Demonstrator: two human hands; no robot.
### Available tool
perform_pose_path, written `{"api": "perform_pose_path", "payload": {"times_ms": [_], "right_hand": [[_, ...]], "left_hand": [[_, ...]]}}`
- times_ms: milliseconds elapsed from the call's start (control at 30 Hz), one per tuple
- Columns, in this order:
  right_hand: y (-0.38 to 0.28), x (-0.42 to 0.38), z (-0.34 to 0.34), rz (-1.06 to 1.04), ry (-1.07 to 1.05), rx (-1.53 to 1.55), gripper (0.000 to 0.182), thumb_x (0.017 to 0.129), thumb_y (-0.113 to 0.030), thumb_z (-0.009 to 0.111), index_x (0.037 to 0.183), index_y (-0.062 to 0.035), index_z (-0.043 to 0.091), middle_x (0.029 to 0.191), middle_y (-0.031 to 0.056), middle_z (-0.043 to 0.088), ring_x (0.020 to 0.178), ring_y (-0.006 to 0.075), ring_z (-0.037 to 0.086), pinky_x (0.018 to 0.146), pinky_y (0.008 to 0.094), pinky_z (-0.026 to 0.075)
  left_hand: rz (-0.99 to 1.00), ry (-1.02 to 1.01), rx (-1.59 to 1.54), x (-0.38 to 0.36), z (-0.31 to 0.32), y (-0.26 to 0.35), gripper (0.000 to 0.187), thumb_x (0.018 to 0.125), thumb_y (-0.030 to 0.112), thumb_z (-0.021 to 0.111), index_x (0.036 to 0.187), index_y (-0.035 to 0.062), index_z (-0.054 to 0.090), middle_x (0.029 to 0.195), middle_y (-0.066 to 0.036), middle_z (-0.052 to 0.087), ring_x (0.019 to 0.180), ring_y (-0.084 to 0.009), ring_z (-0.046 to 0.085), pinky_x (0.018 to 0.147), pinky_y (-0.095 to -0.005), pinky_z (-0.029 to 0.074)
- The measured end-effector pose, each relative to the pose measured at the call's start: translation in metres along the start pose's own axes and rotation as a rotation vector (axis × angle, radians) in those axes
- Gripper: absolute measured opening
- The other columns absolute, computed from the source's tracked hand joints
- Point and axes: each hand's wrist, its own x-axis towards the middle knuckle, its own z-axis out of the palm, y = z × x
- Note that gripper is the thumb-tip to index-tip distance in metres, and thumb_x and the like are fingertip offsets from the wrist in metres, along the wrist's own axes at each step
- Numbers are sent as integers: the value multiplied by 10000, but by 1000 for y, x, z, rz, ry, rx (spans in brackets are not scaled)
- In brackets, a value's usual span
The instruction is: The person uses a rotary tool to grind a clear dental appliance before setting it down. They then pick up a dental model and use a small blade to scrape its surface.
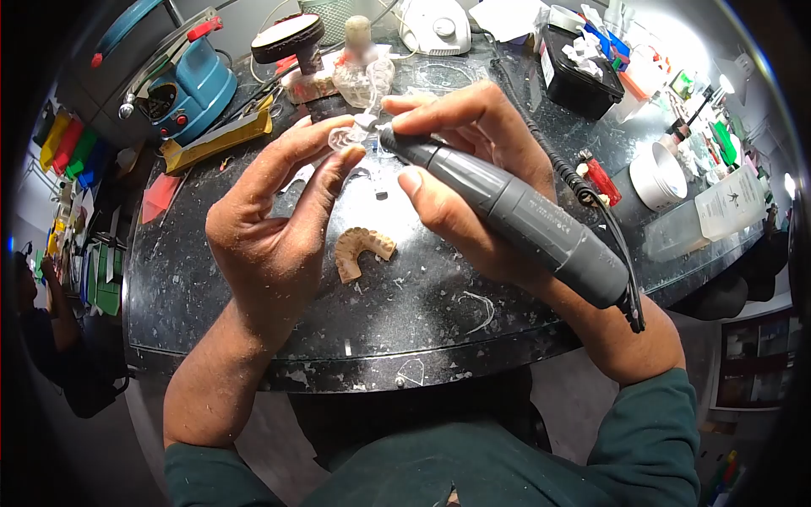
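Between the thumb and index finger of my left hand (274, 215) is a clear plastic dental aligner (340, 138). My right hand (494, 127) wraps around a dark grey rotary handpiece (524, 215), its tip pointing left. The working end meets the aligner's right side, close to my left fingertips; a small grey bit shows there. Below both hands, a tan plaster dental model (347, 253), shaped like an arch, lies on the dark bench (253, 317). White dust and shavings speckle my fingers and the bench top.
A blue machine (198, 89) and a yellow tray (218, 144) stand at the back left. Rightward are a black box (583, 80), a red lighter (601, 180), a white tub (658, 176) and a clear container (731, 207). The coiled cable (553, 156) runs beside my right hand. Another person (63, 329) is far left.
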Motion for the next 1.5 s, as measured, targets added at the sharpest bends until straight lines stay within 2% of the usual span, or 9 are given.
{"api": "perform_pose_path", "payload": {"times_ms": [100, 167, 200, 567, 733, 1233, 1367, 1433, 1500], "right_hand": [[-1, 0, -2, 11, -71, -28, 297, 844, -1, 571, 1130, 15, 492, 1163, 191, 570, 1223, 248, 532, 1061, 375, 393], [5, 0, 2, -30, 49, -30, 311, 793, -79, 688, 1061, -15, 543, 977, 95, 605, 940, 153, 626, 858, 287, 496], [-4, 0, -3, 26, -87, -59, 304, 842, -5, 573, 1133, 6, 486, 1206, 215, 559, 1224, 241, 528, 1064, 386, 388], [-6, 0, -2, 12, -17, -20, 297, 845, -8, 585, 1121, 12, 480, 1164, 196, 553, 1221, 261, 526, 1062, 395, 392], [-7, 3, -4, 0, -39, 42, 313, 823, 21, 621, 1112, 18, 502, 1117, 147, 550, 1237, 283, 516, 1056, 391, 397], [-3, 0, 3, -85, -6, -20, 364, 778, 41, 606, 1131, 8, 522, 1124, 143, 561, 1239, 288, 516, 1057, 410, 390], [-1, 5, 11, -267, -22, -88, 371, 732, -20, 680, 1079, -21, 550, 1014, 91, 569, 1003, 203, 580, 918, 344, 482], [-2, 5, 5, -267, -105, -130, 425, 699, -18, 708, 1096, -29, 559, 1043, 89, 566, 1053, 231, 576, 964, 363, 461], [2, 2, 9, -205, 61, -123, 443, 670, -14, 716, 1088, -44, 571, 1033, 88, 601, 1080, 249, 577, 1033, 390, 417]], "left_hand": [[114, -3, 122, 2, -1, -3, 237, 817, -17, 707, 1053, 4, 699, 1010, -89, 725, 980, -169, 675, 978, -368, 476], [183, 9, 170, 2, -2, -4, 248, 801, -21, 719, 1046, 13, 707, 1008, -83, 728, 979, -175, 680, 995, -388, 467], [208, 2, 200, 2, -2, -4, 257, 795, -22, 725, 1049, 15, 707, 1019, -84, 727, 983, -179, 682, 995, -399, 469], [257, -23, 192, 2, -1, 0, 252, 798, -36, 715, 1043, 22, 713, 1027, -89, 725, 1001, -174, 678, 998, -425, 468], [-148, 14, -317, 1, 1, 0, 234, 848, -41, 678, 1081, -38, 655, 1038, -140, 703, 1009, -166, 662, 918, -327, 532], [-233, -62, -504, 2, 3, 2, 239, 869, -26, 665, 1102, -48, 615, 1056, -157, 689, 973, -178, 675, 896, -291, 535], [-244, -52, -545, -1, 3, -3, 249, 864, -28, 672, 1105, -47, 611, 1062, -155, 687, 971, -172, 671, 893, -291, 532], [-205, -37, -549, 0, 3, -3, 247, 863, -30, 674, 1102, -45, 614, 1054, -152, 689, 978, -163, 664, 893, -291, 526], [-224, -55, -504, -1, 2, -1, 247, 862, -30, 676, 1100, -46, 614, 1053, -149, 689, 983, -160, 661, 898, -292, 521]]}}
